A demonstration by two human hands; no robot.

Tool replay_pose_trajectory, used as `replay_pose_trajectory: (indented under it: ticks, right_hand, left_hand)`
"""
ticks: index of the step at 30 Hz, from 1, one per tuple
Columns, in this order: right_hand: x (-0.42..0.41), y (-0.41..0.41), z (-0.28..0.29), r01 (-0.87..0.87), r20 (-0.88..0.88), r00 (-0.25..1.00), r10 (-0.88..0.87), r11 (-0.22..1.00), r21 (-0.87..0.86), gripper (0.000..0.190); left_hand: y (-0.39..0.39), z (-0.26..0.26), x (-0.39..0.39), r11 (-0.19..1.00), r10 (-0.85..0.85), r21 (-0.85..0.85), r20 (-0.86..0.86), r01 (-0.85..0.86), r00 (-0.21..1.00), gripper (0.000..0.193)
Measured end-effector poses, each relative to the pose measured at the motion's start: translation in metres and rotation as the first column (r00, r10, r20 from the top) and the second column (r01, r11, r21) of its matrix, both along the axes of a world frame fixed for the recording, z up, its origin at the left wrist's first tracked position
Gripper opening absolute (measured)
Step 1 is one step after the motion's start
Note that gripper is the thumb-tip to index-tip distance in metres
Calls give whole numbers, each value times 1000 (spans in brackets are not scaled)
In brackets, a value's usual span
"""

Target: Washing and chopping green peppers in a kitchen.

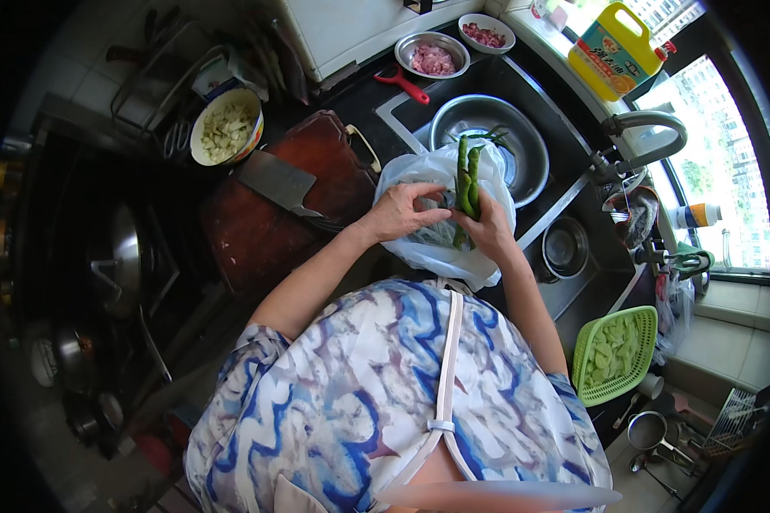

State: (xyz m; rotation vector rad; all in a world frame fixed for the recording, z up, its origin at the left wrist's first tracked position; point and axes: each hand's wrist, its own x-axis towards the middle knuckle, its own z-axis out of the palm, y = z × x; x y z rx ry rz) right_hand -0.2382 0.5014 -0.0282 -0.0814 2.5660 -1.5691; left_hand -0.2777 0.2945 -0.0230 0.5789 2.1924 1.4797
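Note:
My right hand [489,224] grips several long green vegetable pods [469,176] that point upward over a white plastic bag [439,253]. Whether they are peppers or beans I cannot tell. My left hand [401,211] is held above the bag with its fingers apart; its thumb tip comes close to the pods and nothing shows in its grasp. Beyond the bag, a steel basin [532,144] in the sink has a few thin green pieces at its near-left side. The bag partly covers the basin's rim, and the hands hide part of the bag's mouth.
A cleaver [277,181] lies on a wooden board [256,247] at the left, beside a bowl of chopped vegetable [254,138]. Meat bowls [459,67] [513,42] and a red peeler [405,85] sit behind. Right are a faucet [654,118], a pot [564,247] and a green basket [648,320].

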Motion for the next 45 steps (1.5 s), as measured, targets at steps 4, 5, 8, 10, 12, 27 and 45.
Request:
replay_pose_trajectory:
  ticks: [4,5,8,10,12,27,45]
  right_hand:
    - [1,-8,1,-94,7,995,95,991,-94,41]
    - [1,-9,0,-140,-33,990,137,986,-92,39]
    - [0,-9,21,-222,60,970,235,960,-173,41]
    - [3,-7,17,-163,135,969,205,950,-268,43]
    - [6,-7,19,-71,241,955,174,921,-384,47]
    - [3,1,8,-23,221,956,192,800,-599,36]
    - [-5,41,108,-4,-280,946,-165,855,-518,28]
  left_hand:
    - [16,-7,0,979,-9,205,77,-7,997,47]
    - [19,-11,-1,956,-37,294,175,-16,984,43]
    - [21,-15,-1,895,-59,420,442,-148,895,29]
    - [20,-14,0,879,-76,440,512,-185,855,26]
    - [20,-11,1,888,-60,407,564,-215,824,26]
    - [17,-21,-2,889,95,274,673,-366,734,31]
    - [11,-33,-5,905,214,178,595,-386,775,33]
